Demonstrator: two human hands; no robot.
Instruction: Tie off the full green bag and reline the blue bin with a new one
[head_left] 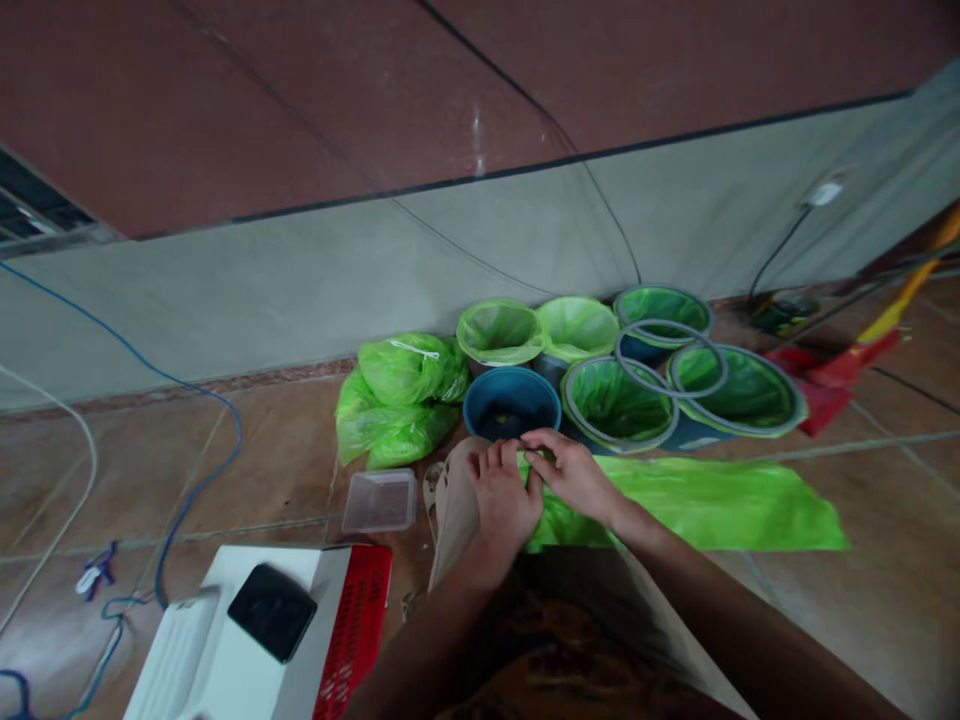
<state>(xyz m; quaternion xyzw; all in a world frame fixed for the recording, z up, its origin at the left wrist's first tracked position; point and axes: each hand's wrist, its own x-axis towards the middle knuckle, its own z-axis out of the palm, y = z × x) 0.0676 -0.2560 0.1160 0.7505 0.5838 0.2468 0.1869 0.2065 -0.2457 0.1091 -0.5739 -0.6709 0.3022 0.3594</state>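
We count five bins (619, 446) lined in green and the blue bin (471, 410) bare — our left hand (502, 497) and right hand (576, 476) both pinch the flat green bag (712, 505) beside it.

Thin, glossy green plastic bag (720, 505) crinkles on smooth, polished brown floor tiles (285, 440); blue bucket (511, 400) looks matt plastic, the small clear tub (380, 501) cloudy plastic.

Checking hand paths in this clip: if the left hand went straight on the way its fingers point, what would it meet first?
Probably the near rim of the unlined blue bucket, just ahead of the left hand; depth is unclear from this view.
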